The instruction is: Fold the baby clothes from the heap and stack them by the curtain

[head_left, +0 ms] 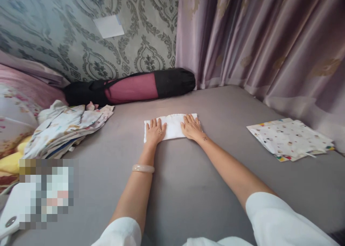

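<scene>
Pressed the left hand [155, 131] and right hand [192, 127] flat near opposite ends of the folded white cloth [174, 127], fingers extended, grasping nothing. Aligned the cloth's long axis left to right, right end slightly farther out, on the gray bed [185, 188]. Presented soft fabric in a flat rectangle with a wavy far edge. Bordered smooth surface all around, well apart from the clothes pile [66, 125] at left and printed fabric [292, 138] at right, with the tube-shaped bag [132, 86] beyond.
</scene>
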A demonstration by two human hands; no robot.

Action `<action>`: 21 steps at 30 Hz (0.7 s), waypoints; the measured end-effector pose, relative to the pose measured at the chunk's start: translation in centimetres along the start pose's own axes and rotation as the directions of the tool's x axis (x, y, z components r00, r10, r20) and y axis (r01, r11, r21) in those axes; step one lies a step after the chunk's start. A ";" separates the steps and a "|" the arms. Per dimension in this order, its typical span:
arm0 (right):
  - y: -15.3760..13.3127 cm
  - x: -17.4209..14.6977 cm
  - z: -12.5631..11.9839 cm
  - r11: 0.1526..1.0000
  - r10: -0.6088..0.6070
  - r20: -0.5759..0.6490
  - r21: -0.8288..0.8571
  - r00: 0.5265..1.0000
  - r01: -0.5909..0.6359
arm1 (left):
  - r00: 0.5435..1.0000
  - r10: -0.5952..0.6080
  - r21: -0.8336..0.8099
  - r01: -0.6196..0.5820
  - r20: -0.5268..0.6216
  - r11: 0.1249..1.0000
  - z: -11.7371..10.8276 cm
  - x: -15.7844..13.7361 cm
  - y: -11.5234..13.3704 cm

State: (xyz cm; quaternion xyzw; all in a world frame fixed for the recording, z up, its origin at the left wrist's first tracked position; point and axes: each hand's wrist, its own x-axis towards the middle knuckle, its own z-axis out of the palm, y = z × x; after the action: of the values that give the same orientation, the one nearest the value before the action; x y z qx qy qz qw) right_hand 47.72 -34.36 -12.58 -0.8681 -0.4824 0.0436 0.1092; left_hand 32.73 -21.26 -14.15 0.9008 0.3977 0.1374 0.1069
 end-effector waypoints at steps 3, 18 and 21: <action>0.3 0.7 -0.4 0.998 -0.053 -0.080 -0.039 0.995 0.050 | 0.999 0.043 0.038 -0.044 0.027 0.998 -0.9 0.7 -0.2; 2.9 7.9 -4.8 1.000 0.016 0.288 -0.028 0.958 -0.008 | 0.940 -0.114 -0.035 0.132 0.323 0.991 -3.8 9.3 -3.4; 2.7 7.8 -5.3 1.000 0.026 0.331 -0.024 0.943 -0.019 | 0.929 -0.103 -0.023 0.118 0.356 0.993 -3.8 9.3 -3.5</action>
State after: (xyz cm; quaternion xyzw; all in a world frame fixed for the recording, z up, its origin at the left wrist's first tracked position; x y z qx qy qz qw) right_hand 55.08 -29.87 -7.81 -0.8549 -0.4843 0.1850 0.0172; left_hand 35.08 -11.69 -10.07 0.8845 0.4190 -0.0244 0.2038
